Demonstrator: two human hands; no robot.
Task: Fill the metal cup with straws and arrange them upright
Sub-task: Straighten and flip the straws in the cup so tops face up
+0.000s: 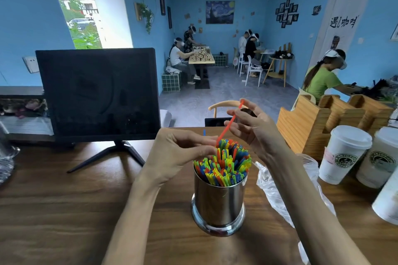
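Note:
A shiny metal cup stands on the wooden table in front of me, packed with several upright straws in red, blue, green, yellow and orange. One red straw sticks out slanted above the bunch, its lower end among the others. My right hand pinches this red straw near its upper part. My left hand hovers at the cup's left rim, fingertips touching the straw tops where the red straw enters.
A dark monitor on a stand sits at the back left. A crumpled clear plastic bag lies right of the cup. White lidded paper cups and a wooden holder stand at the right. People sit at tables far behind.

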